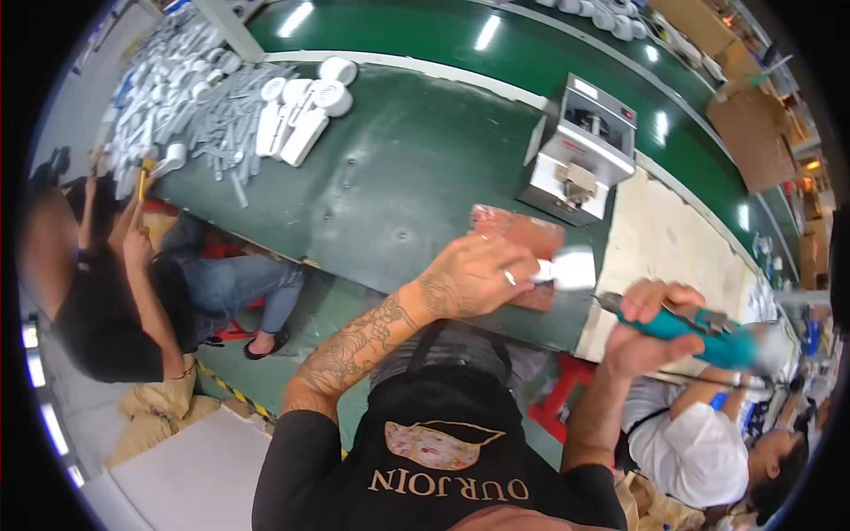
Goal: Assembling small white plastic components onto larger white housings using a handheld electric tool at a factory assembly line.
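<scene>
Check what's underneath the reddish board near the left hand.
Green tabletop shows beside the reddish board; whatever lies directly beneath is covered. The left hand and the white part it holds hide some of the board's surface.

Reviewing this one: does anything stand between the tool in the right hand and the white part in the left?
Nothing visible does. The teal power tool in the right hand points toward the white part in the left hand; the reddish board lies below the part, not between.
</scene>
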A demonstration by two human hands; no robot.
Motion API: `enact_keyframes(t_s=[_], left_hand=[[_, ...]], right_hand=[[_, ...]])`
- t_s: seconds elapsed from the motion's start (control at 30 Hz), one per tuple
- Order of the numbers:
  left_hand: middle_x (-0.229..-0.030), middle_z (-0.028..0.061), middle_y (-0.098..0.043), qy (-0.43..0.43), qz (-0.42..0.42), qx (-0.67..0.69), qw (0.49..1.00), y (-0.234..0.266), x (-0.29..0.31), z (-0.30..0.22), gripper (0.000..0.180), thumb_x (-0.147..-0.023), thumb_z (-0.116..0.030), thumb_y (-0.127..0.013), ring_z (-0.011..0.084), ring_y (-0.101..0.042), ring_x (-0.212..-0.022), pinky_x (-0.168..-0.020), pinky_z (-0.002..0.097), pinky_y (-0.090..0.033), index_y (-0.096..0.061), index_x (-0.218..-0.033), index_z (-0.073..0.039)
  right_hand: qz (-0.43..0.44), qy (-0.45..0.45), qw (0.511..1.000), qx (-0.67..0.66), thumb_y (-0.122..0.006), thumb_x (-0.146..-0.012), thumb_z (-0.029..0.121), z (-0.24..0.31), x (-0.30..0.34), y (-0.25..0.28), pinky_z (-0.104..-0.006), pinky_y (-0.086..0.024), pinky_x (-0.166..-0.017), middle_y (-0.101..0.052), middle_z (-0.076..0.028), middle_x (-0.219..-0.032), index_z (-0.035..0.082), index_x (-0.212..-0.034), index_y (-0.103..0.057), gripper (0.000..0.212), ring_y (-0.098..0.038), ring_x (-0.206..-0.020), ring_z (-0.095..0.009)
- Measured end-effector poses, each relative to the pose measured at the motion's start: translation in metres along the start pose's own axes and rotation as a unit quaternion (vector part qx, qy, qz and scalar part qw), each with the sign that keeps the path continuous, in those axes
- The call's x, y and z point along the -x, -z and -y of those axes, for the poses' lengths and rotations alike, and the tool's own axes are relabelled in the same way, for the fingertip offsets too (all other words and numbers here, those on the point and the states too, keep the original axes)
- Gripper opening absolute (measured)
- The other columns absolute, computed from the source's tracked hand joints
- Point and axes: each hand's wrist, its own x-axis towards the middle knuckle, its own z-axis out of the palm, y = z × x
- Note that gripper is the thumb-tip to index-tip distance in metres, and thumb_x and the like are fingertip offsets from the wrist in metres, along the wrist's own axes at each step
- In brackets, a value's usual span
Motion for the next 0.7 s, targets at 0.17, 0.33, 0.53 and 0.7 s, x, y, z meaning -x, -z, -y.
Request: enact_keyframes(t_s=[0.17, 0.33, 0.53, 0.7], left_hand=[[-0.105, 0.0198, -0.069, 0.240, -0.202, -0.099, 0.944, 0.081, 0.020, 0.068, 0.029, -0.087, -0.012, -0.073, 0.0385, -0.068, -0.094, -0.083, 0.0406, -0.054, -0.065, -0.112, -0.001], [-0.111, 0.0150, -0.065, 0.243, -0.183, -0.357, 0.883, 0.115, 0.063, 0.160, 0.029, -0.088, -0.008, -0.068, 0.0353, -0.062, -0.107, -0.089, 0.0445, -0.048, -0.060, -0.116, -0.005], [-0.152, 0.0217, -0.041, 0.227, -0.162, -0.313, 0.908, 0.099, 0.009, 0.121, 0.037, -0.087, -0.020, -0.071, 0.0322, -0.049, -0.130, -0.114, 0.0516, -0.028, -0.063, -0.119, -0.003], [-0.150, 0.0200, -0.042, 0.143, -0.144, -0.194, 0.960, 0.060, -0.013, 0.125, 0.023, -0.088, -0.018, -0.072, 0.0340, -0.053, -0.127, -0.117, 0.0510, -0.034, -0.062, -0.099, 0.000]], right_hand=[[-0.024, -0.051, 0.994, 0.097, -0.059, -0.097, 0.059, -0.001, 0.014, 0.018, -0.0326, -0.045, -0.070, -0.053, -0.007, -0.080, -0.002, -0.128, -0.048, 0.069, -0.053, -0.074, -0.018], [-0.008, -0.086, 0.983, 0.162, -0.057, -0.103, 0.040, -0.016, 0.027, 0.044, -0.0357, -0.047, -0.090, -0.064, -0.011, -0.104, -0.005, -0.146, -0.037, 0.065, -0.061, -0.098, -0.021], [-0.038, -0.037, 0.969, 0.242, -0.059, -0.097, 0.016, -0.007, 0.042, 0.026, -0.0438, -0.030, -0.117, -0.041, -0.020, -0.148, -0.004, -0.151, -0.027, 0.067, -0.043, -0.137, -0.030], [-0.046, 0.036, 0.991, 0.120, -0.055, -0.095, 0.012, -0.016, 0.059, 0.031, -0.0498, -0.040, -0.108, -0.060, -0.014, -0.099, 0.003, -0.100, -0.054, 0.011, -0.060, -0.102, -0.026]])
